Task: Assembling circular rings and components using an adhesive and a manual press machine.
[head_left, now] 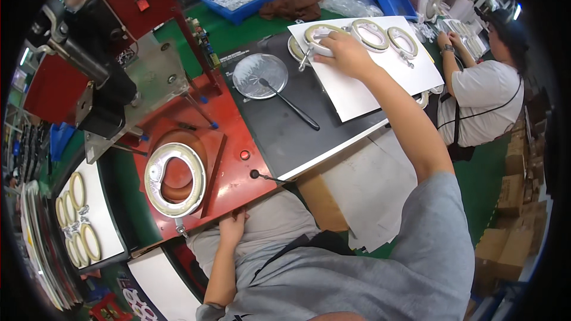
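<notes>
My right hand (348,53) reaches out to the far right, its fingers closed round a white ring-shaped part (321,40) with a cream face. Beneath lies a white sheet (351,95) that bears more such rings, one of them a ring with a small metal clasp (403,43). My left hand (233,226) is low, at the front edge of the red machine base (232,160), by my lap; its fingers are partly hidden there. Another white ring (197,169) lies on the machine's round reddish-brown fixture, its metal clasp (180,226) pointing toward me.
A round dish (250,71) with a black-handled tool (291,107) lies on the dark mat. The press (101,77) rises at left. More rings lie on a white board (98,214). A blue tray (238,15) holds small white parts. A co-worker (488,83) sits at right.
</notes>
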Available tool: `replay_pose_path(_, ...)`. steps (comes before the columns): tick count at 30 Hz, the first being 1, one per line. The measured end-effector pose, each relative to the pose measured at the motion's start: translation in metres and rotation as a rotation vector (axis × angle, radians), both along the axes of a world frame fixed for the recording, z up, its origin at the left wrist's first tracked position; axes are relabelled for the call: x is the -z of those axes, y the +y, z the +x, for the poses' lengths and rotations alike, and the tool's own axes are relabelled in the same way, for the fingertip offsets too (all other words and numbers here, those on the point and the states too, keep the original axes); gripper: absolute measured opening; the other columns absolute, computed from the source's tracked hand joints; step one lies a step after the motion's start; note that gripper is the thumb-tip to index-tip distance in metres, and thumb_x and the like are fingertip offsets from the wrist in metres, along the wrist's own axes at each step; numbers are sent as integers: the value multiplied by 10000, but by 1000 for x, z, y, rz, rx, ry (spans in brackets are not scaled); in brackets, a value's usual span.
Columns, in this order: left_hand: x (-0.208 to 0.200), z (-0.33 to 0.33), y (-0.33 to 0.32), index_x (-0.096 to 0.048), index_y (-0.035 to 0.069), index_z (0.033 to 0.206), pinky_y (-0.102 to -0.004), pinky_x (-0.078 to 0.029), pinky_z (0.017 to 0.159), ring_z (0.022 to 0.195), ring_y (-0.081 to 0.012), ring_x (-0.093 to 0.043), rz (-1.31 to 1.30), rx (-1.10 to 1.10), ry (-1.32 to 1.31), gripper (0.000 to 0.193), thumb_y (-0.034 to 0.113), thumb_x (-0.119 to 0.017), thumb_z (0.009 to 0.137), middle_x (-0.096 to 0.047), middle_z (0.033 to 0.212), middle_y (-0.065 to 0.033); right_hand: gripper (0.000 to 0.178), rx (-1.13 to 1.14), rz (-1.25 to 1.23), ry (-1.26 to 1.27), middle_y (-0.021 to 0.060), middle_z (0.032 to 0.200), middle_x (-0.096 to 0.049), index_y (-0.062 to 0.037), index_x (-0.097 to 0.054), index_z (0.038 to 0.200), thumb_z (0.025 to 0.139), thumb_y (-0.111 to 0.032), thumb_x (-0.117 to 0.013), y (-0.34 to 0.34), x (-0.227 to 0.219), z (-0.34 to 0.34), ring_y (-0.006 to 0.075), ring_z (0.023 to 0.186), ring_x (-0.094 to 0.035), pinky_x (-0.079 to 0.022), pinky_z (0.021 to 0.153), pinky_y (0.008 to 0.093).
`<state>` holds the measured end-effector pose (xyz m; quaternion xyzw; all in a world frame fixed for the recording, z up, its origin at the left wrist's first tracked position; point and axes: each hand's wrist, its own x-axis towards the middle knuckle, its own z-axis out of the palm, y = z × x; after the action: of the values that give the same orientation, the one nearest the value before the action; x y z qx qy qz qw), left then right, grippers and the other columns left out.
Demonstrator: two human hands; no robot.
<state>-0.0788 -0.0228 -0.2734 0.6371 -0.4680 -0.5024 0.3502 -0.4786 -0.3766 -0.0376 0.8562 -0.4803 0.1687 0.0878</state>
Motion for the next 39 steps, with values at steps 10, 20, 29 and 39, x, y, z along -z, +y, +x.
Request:
replay_pose_path(10,39,42,17,-618,-34,1204,-316,-578,719,792,-198,-698,133,-242,124,245,-7,-598,962,-706,1012,-125,394,-47,180,75,102,1224,-667,-86,-713,1151,866,-353,-766,22,-17,-5,317,1215,-566,-362,1090,466)
replay_pose_path(20,75,69,33,-600,-95,1148,-418,-616,819,948,-331,-724,410,-544,478,231,-46,-536,931,-677,1089,-185,458,502,0,-334,233,1355,-538,-60,-612,1305,886,-209,-722,27,21,-91,378,1257,-556,-462,1061,437)
replay_pose_path(29,79,75,32,-543,-69,1250,-450,-612,876,1040,-369,-698,481,-598,551,278,-29,-534,975,-644,1177,-204,619,771,159,-358,226,1101,-704,66,-562,1311,874,-331,-749,5,12,-121,361,1033,-687,-532,912,419)
replay_pose_path(39,83,78,37,-586,5,1238,-381,-621,801,927,-292,-731,493,-634,577,299,-44,-597,944,-691,1120,-157,378,944,-113,-291,260,1294,-596,13,-509,1312,982,-167,-543,3,19,-108,439,1145,-634,-515,969,495)
